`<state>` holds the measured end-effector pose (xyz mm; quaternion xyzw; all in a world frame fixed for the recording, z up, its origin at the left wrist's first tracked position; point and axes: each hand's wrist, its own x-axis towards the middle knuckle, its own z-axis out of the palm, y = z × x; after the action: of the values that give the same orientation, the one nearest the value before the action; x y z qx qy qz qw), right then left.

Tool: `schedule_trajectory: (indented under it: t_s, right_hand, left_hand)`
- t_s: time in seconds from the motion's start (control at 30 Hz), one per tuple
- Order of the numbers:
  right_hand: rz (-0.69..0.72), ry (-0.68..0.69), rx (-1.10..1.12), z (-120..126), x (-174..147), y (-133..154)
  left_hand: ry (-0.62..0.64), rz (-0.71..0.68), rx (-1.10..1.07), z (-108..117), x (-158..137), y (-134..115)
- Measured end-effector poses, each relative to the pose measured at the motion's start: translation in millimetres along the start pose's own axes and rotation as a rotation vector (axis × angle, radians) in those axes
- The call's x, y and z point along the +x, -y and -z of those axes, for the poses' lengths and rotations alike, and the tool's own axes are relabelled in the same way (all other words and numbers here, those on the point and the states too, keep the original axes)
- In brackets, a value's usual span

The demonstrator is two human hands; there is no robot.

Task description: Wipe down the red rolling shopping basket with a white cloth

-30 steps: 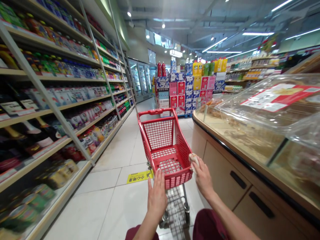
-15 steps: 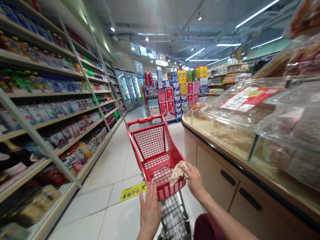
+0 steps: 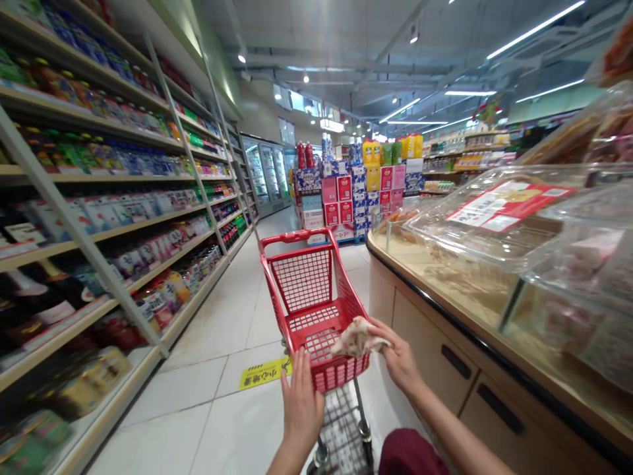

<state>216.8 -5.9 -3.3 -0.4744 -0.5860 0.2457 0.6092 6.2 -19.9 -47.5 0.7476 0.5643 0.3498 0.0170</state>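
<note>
A red plastic shopping cart [image 3: 301, 280] stands in the aisle in front of me, its handle at the far side. My left hand [image 3: 302, 401] lies with fingers stretched out against the near left corner of the basket. At the near right corner, my right hand [image 3: 398, 356] grips a crumpled, pale patterned cloth [image 3: 357, 338]. The cloth drapes over the basket's rim and partly covers the grid floor. The fingertips of my right hand are partly hidden by the cloth.
Shelves of bottles and packets [image 3: 133, 231] line the left. On the right runs a wooden counter [image 3: 430, 316] with clear food boxes [image 3: 494, 211]. Stacked cartons [image 3: 341, 204] stand ahead. A yellow floor sign [image 3: 264, 374] lies left of the cart.
My right hand and the cloth have shifted slightly right along the basket's near edge, and the cloth has spread out more. The left hand stays at its corner. The view has turned a little left.
</note>
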Motion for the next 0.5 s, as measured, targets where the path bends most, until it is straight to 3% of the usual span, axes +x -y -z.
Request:
schedule_trajectory:
  t_s: [0.07,0.17,0.27,0.33,0.4,0.5]
  right_hand:
    - [-0.066,0.043,0.08,0,2,3]
    - [-0.112,0.096,0.139,-20,-9,2]
    - [-0.103,-0.027,0.086,-40,-25,-5]
    - [-0.048,-0.039,-0.019,-51,-38,-11]
    - [0.016,0.065,-0.134,-59,-52,-17]
    - [0.048,0.14,-0.265,-65,-67,-25]
  left_hand:
    - [0.019,0.111,-0.253,3,11,-20]
    - [0.15,0.364,-0.7,2,26,-43]
    - [0.279,0.57,-1.056,-5,32,-52]
    - [0.299,0.619,-1.159,-9,30,-55]
    - [0.328,0.673,-1.308,-9,26,-59]
    - [0.504,0.708,-1.529,0,22,-63]
